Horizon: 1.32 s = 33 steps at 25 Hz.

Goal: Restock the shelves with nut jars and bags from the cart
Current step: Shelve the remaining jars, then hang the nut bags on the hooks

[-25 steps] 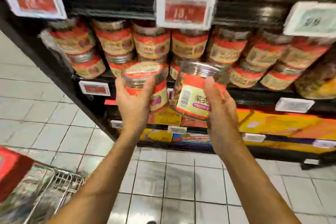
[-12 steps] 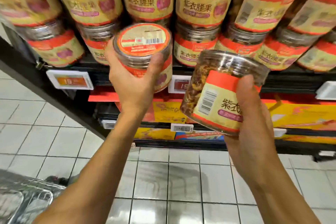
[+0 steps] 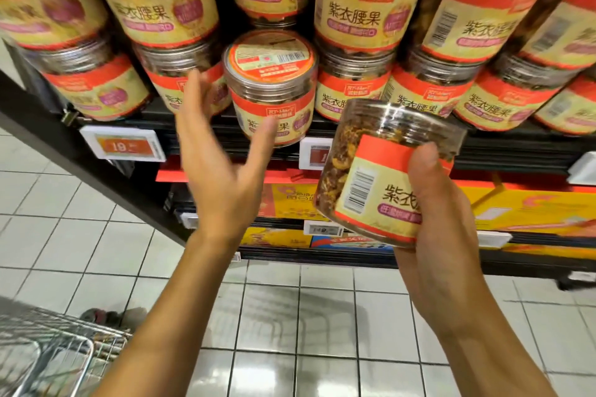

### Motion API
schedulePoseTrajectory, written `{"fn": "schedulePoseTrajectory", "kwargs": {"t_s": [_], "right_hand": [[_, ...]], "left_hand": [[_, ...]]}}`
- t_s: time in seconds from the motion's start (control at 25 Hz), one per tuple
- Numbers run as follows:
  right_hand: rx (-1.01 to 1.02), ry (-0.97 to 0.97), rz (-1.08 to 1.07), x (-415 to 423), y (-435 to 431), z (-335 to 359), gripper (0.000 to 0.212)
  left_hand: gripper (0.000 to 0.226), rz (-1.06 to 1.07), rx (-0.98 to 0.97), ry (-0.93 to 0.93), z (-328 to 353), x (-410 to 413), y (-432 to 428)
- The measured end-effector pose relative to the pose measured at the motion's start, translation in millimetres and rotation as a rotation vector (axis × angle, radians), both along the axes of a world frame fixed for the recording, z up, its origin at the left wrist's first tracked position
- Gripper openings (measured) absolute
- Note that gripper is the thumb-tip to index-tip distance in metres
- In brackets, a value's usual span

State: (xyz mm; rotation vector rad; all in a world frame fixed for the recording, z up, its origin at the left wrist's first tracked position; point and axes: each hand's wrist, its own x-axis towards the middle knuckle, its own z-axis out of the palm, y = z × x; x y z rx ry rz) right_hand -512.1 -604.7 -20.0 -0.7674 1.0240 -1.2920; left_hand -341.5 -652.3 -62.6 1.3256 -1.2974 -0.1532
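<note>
At the front edge of the black shelf (image 3: 516, 148), between stacked rows of like jars (image 3: 351, 3), one nut jar (image 3: 271, 84) stands upright on its own. It is a clear round plastic tub with a ribbed screw lid, a red-ringed sticker with a barcode on top, and a red-and-cream label with dark Chinese characters and a purple band around its body; brown nuts show through the clear wall above the label.

The left hand (image 3: 222, 177) is in front of it and slightly to its left, fingers straight and spread, gripping nothing. The thumb overlaps the jar's lower label in this view (whether it actually touches cannot be told).

The right hand (image 3: 442, 219) grasps a second jar (image 3: 380, 177) of the same kind, lower and to the right, in front of the shelf. This jar is tilted, its clear end up and away, barcode facing the camera, thumb across the label and fingers wrapped beneath.

A price tag (image 3: 124, 147) clips to the shelf rail at left. A wire cart (image 3: 48, 348) shows at the lower left, over the white tiled floor (image 3: 290, 316).
</note>
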Motion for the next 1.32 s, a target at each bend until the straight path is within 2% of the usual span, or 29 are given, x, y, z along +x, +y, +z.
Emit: {"fn": "schedulePoseTrajectory", "kwargs": {"t_s": [0.08,0.16,0.28,0.4,0.44,0.56,0.6,0.64,0.68,0.72,0.76,0.8,0.84,0.88,0.96,1.04,1.12,1.2,1.28,1.32], "right_hand": [[0.013,-0.011,-0.015,0.8,-5.1,-0.5,0.060],[0.035,-0.026,-0.029,2.4,-11.4,-0.6,0.046],[0.043,-0.024,-0.043,6.3,-19.1,1.9,0.052],[0.056,-0.011,-0.047,10.8,-21.7,5.0,0.079],[0.058,-0.009,-0.048,11.7,-21.6,5.2,0.081],[0.049,-0.008,-0.038,12.7,-21.1,2.2,0.067],[0.044,-0.009,-0.032,13.1,-20.6,0.6,0.060],[0.036,-0.010,-0.024,13.3,-19.9,-0.8,0.054],[0.032,-0.006,-0.017,14.0,-20.1,-1.2,0.049],[0.032,0.010,-0.010,15.0,-20.7,-1.5,0.046],[0.036,0.039,0.001,17.3,-21.2,-0.4,0.045],[0.032,0.076,0.014,20.1,-22.7,0.4,0.045],[0.002,0.103,0.041,23.0,-25.1,1.6,0.045],[-0.056,0.105,0.087,26.7,-27.4,4.1,0.046],[-0.168,0.054,0.204,34.9,-28.0,13.4,0.063],[-0.250,-0.015,0.298,38.1,-23.6,22.2,0.074],[-0.302,-0.047,0.358,36.5,-16.7,28.0,0.074],[-0.323,0.064,0.290,31.3,-10.8,33.6,0.067],[-0.391,0.320,0.136,26.2,-7.5,34.2,0.043],[-0.407,0.393,0.139,27.0,-5.7,34.6,0.033]], "left_hand": [[0.058,0.073,-0.082,-0.295,-13.7,1.5,20.7],[0.049,-0.031,-0.087,-0.549,-27.8,-2.2,26.6],[0.053,-0.024,-0.043,-0.617,-32.9,-9.4,17.0],[0.062,0.018,-0.006,-0.633,-34.7,-9.9,10.3],[0.064,0.013,0.001,-0.649,-33.1,-8.1,7.6],[0.058,-0.034,0.043,-0.703,-20.8,-0.8,1.9],[0.051,-0.045,0.061,-0.680,-16.8,1.9,4.0],[0.042,-0.038,0.082,-0.571,-12.6,3.0,9.2],[0.032,-0.032,0.127,-0.341,-5.6,3.6,15.8],[0.027,-0.061,0.196,-0.030,4.7,1.7,21.9],[0.030,-0.182,0.300,0.325,17.8,-1.9,26.8],[0.039,-0.314,0.403,0.591,28.4,-3.1,28.3],[0.049,-0.452,0.468,0.694,39.1,-3.5,28.9],[0.056,-0.568,0.494,0.700,50.0,-6.3,28.8],[0.053,-0.666,0.432,0.594,66.1,-16.0,29.3],[0.061,-0.538,0.375,0.514,71.8,-22.9,29.9],[0.062,-0.427,0.283,0.567,72.3,-23.0,28.2],[0.057,-0.401,0.165,0.652,77.1,-16.0,25.6],[0.061,-0.390,0.072,0.656,86.2,-8.4,21.1],[0.062,-0.378,0.034,0.630,91.2,-6.4,18.2]]}}
